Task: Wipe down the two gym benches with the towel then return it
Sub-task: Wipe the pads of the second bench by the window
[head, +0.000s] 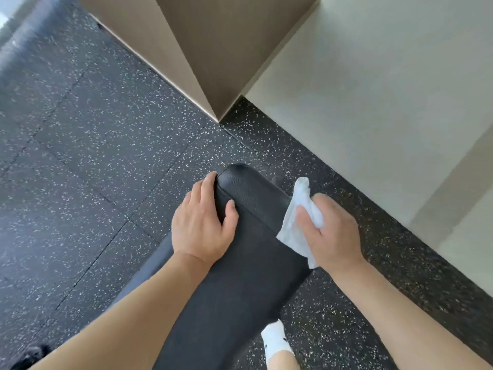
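A black padded gym bench (248, 263) runs from the bottom centre up to a rounded end near the middle of the view. My left hand (204, 222) rests on the bench's left edge near that end, fingers down the side and thumb on top. My right hand (329, 231) grips a crumpled white towel (294, 222) and holds it against the bench's right edge. Only one bench is in view.
Dark speckled rubber floor (93, 156) surrounds the bench. A beige wall corner (213, 76) and a pale wall (373, 102) stand close beyond the bench's end and along its right side. My foot in a white sock (276, 340) stands right of the bench.
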Tool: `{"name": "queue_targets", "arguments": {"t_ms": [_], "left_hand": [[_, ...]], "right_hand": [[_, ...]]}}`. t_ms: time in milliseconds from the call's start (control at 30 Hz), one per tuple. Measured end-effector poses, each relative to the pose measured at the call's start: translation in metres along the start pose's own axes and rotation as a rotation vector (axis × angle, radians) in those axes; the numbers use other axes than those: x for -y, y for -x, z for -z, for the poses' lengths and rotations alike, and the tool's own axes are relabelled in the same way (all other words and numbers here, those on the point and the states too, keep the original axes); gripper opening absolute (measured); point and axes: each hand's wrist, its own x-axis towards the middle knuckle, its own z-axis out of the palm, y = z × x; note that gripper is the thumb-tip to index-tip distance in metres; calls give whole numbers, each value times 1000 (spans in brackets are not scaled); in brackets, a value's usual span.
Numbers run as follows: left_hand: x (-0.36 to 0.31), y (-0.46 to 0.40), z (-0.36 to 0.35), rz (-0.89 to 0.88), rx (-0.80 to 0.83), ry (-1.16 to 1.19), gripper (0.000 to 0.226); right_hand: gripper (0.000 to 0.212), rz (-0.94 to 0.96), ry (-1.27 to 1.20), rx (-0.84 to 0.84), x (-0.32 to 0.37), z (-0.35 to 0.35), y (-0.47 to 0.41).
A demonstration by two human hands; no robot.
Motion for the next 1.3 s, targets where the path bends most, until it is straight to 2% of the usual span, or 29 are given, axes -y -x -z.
{"name": "queue_targets", "arguments": {"t_ms": [100,233,333,400,500,633,767,867,967,1100,1300], "left_hand": [[-1,-1,-2,8,-11,-33,64],[-1,-4,-5,-4,-15,-43,63],[0,-4,-6,-6,-21,-40,64],[0,-4,-6,-9,-24,-43,64],[1,-4,-8,-25,-39,-47,64],[2,-4,-8,-40,-60,-55,64],[1,-3,-9,-72,-100,-49,64],[2,-3,-10,-87,-117,-35,68],[5,-2,-12,-99,-147,-17,70],[10,-6,-17,-136,-197,22,70],[12,-6,-18,-143,-234,23,68]], "right_hand": [[40,-86,-45,112,17,-8,-39],[39,-147,-126,352,43,-24,-95],[40,-153,-209,384,50,-26,-104],[37,-174,-238,326,43,-20,-91],[35,-123,-148,207,24,-11,-53],[39,-174,-160,-99,-2,-9,4],[38,-351,-374,-400,-3,-27,41],[37,-471,-533,-556,5,-34,44],[34,-543,-633,-647,8,-39,49],[29,-532,-681,-741,20,-63,87],[32,-572,-705,-713,63,-142,198]]}}
